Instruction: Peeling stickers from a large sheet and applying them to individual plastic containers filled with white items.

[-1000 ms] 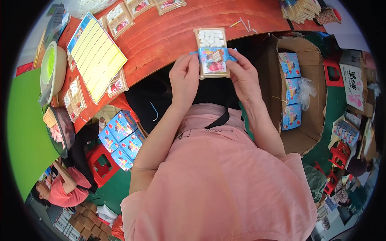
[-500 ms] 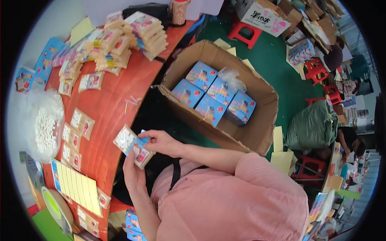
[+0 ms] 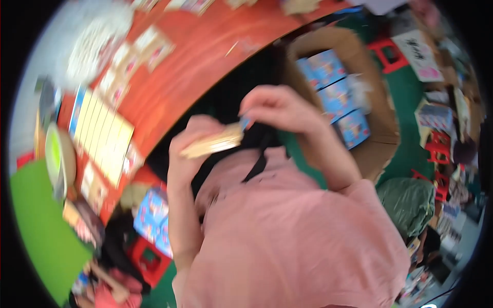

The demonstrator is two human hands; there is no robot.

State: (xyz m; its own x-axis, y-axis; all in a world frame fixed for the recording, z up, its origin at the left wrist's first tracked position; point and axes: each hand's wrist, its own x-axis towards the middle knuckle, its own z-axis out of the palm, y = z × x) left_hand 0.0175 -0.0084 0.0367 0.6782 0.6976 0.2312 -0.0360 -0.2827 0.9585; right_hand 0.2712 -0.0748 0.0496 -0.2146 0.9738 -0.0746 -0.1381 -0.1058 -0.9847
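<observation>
My left hand (image 3: 197,137) is wrapped round a flat cream-coloured packet (image 3: 215,143), which is turned edge-on and shows layered sides. At its upper right end, my right hand (image 3: 280,109) pinches a small blue piece (image 3: 245,122), perhaps a card or wrapper; blur hides its exact form. Both hands are in front of my body, off the edge of the red table (image 3: 205,49). The packet's printed face is turned out of sight.
Right of the hands stands a large open carton (image 3: 377,149) with several blue printed boxes (image 3: 336,100). On the table lie similar packets (image 3: 154,46), yellow strips (image 3: 105,136) and a bag of white pieces (image 3: 95,46). Another person (image 3: 115,287) is at lower left.
The view has swung, so table and carton appear shifted. The packet has turned from face-up to edge-on and is nearer my body. My right hand has moved to its end, onto the blue piece.
</observation>
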